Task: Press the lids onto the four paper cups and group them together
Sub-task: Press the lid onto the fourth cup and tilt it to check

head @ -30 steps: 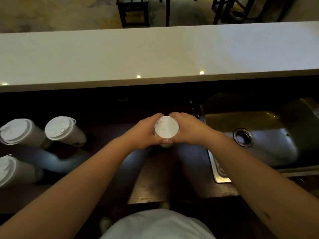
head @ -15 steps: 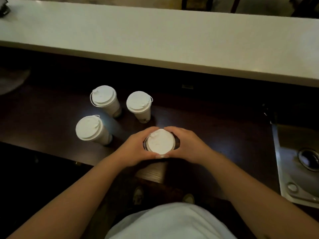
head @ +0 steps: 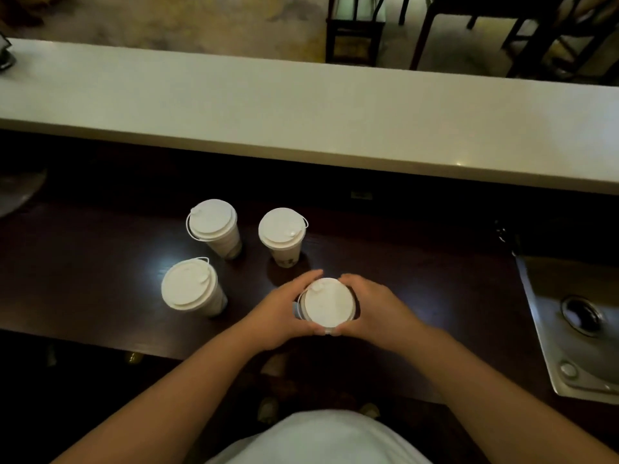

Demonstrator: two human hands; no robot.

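A white paper cup with its white lid on is held between my left hand and my right hand, over the dark wooden counter. Both hands wrap around its sides just below the lid. Three more lidded white cups stand upright to the left: one at the back left, one at the back right, and one at the front left. The held cup sits to the right of the front one and just in front of the back right one.
A steel sink with a drain lies at the right end of the counter. A raised pale bar top runs across behind the cups. Dark chairs stand beyond it on the floor.
My view has swung from the sink to the cup group and both hands carried the lidded cup left. In the last half second the hands and cup have barely shifted.
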